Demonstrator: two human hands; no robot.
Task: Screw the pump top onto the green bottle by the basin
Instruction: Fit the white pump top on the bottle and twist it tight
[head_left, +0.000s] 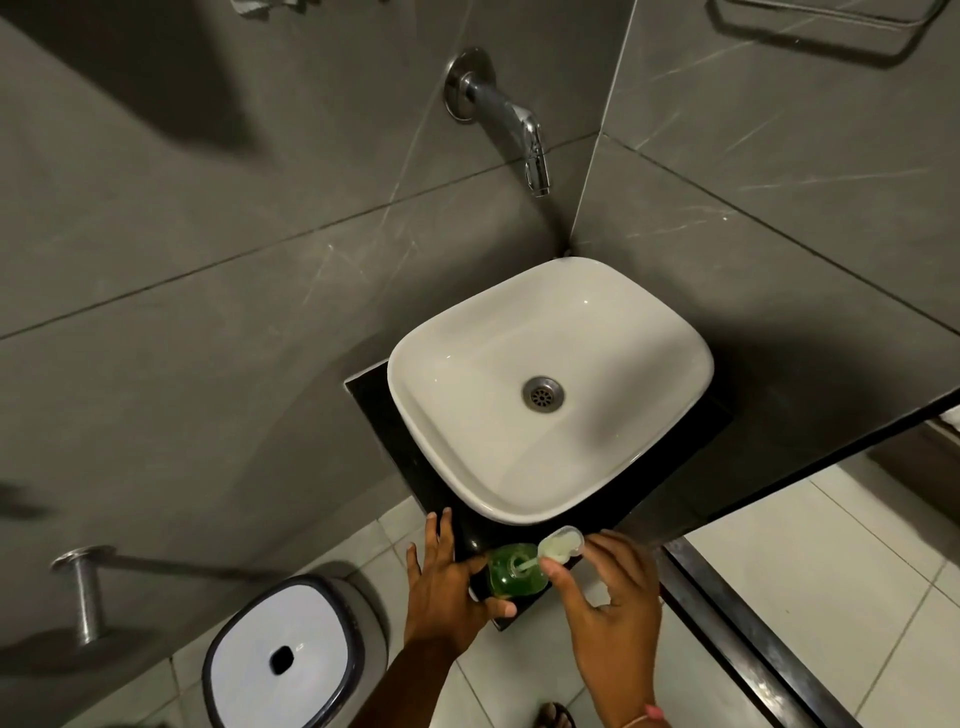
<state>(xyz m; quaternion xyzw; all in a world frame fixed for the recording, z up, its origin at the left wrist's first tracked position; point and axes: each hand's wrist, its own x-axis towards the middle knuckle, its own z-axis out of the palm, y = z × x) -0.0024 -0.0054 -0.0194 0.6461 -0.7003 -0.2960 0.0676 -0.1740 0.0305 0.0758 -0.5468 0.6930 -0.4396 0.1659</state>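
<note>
At the frame's lower centre, the left hand (445, 587) grips the green bottle (514, 576) while the right hand (610, 597) pinches the pump top (561, 544); seating it squarely before twisting should prevent cross-threading.

I can read no text, brand, number or sign anywhere here. The green bottle (514, 576) at six o'clock, between my hands, shows me only its top and shoulders, so any label on it is out of my sight, and the pump top (560, 544) just beside it at about one o'clock from the bottle is plain clear plastic. The white bin lid (280, 657) at seven o'clock and the tap (519, 124) at twelve o'clock carry no lettering that I can make out.
</note>
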